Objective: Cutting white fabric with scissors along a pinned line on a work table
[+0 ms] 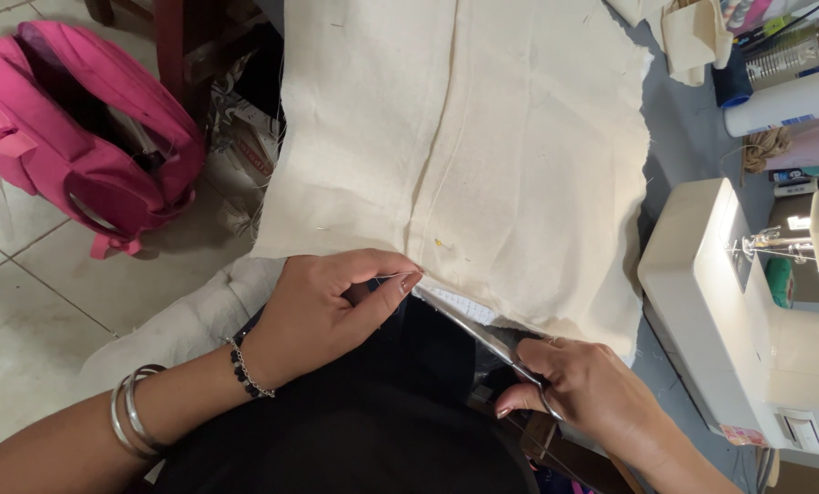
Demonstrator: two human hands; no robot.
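Seated at a sewing table, a person trims a cream cloth panel (482,137) that hangs from the tabletop into the lap. Right hand (578,389), fingers closed through the handles, grips steel scissors (478,331) whose blades angle up to the panel's lower edge beside a seam. Left hand (322,311) pinches that edge between thumb and forefinger just at the blade tips, other fingers curled. Judged from the grip, a clean cut here calls for the pinched edge kept taut, the blades kept parallel to the seam, and the thumb clear of the tips; a yellow-headed pin (438,243) sits close above the cut line and could nick the blades. Right of the lap, a white sewing machine (729,320) carries a small pink sticker (743,434) low on its front. Farther back stand a white bottle with a blue label (780,105) lying on its side and a ribbed metal can (784,53). Left, on the tiled floor, lies an open pink backpack (80,137).
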